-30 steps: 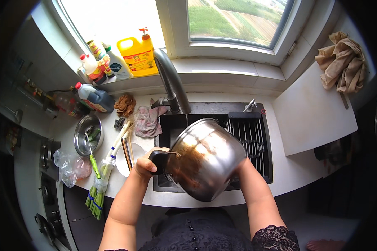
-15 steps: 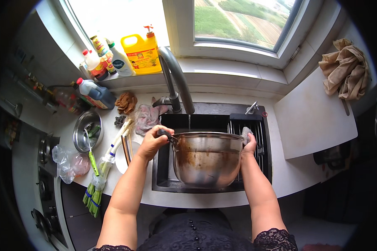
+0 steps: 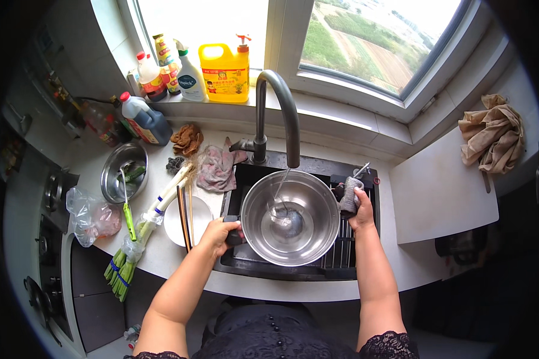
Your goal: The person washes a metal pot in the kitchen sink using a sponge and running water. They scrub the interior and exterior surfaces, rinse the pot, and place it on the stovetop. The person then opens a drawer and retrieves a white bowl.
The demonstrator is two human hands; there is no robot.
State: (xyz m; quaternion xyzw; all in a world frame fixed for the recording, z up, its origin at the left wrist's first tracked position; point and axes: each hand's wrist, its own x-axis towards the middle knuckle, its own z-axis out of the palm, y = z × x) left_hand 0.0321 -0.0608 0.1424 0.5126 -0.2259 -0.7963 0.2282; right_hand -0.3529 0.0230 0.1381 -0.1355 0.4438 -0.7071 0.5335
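Silver pot [image 3: 290, 218]; yellow jug [image 3: 224, 73]; pink rag [image 3: 217, 169]; white bowl [image 3: 187, 221]; dark sink [image 3: 281, 272].

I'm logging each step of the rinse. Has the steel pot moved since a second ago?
Yes. The steel pot was tipped on its side in front of the faucet; now it sits upright under the spout, catching water, left hand on its handle.

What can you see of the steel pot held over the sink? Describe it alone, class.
The steel pot is round, shiny and deep, with a dark handle on each side. It sits upright and open over the black sink, under the curved tap, whose thin stream of water runs into it; a little water pools at the bottom. The left hand grips one handle, and the right hand holds the other through a grey cloth.
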